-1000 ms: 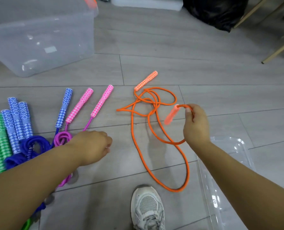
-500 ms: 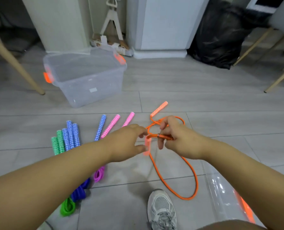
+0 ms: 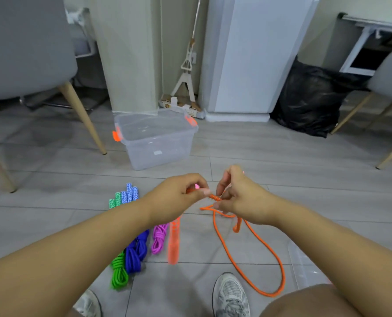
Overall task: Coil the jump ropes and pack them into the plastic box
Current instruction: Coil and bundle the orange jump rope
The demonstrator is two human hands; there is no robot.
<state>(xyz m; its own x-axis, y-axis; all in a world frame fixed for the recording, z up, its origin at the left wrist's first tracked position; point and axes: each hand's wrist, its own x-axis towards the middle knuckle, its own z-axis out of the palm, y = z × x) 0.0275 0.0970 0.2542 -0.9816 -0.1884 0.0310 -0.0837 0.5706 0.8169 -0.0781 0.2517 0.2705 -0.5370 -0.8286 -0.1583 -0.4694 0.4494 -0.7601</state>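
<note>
Left hand and right hand are raised together at centre frame, above the floor, fingertips nearly meeting. Both are pinched closed on the orange jump rope: the left thumb and forefinger grip a short orange section, and the right fingers hold the patterned end of an orange handle just beside it. A second orange handle hangs below the left hand, blurred. The rest of the orange cord drops from the right hand, crosses itself once under the wrist and lies in one large open loop on the floor, its far bend close to the grey-white shoe at the bottom edge.

Left of the orange rope, three coiled ropes lie side by side on the floor, partly hidden by the left forearm: green coil, blue coil, pink coil. Their handles, green and blue, show beyond the forearm; the pink handles are almost wholly covered.

The clear plastic box with orange latches stands open on the floor farther ahead, well apart from the hands; nothing is discernible inside it. A clear lid lies at lower right, partly hidden by the right arm.

Background: a grey chair at left, a black bag at right.
</note>
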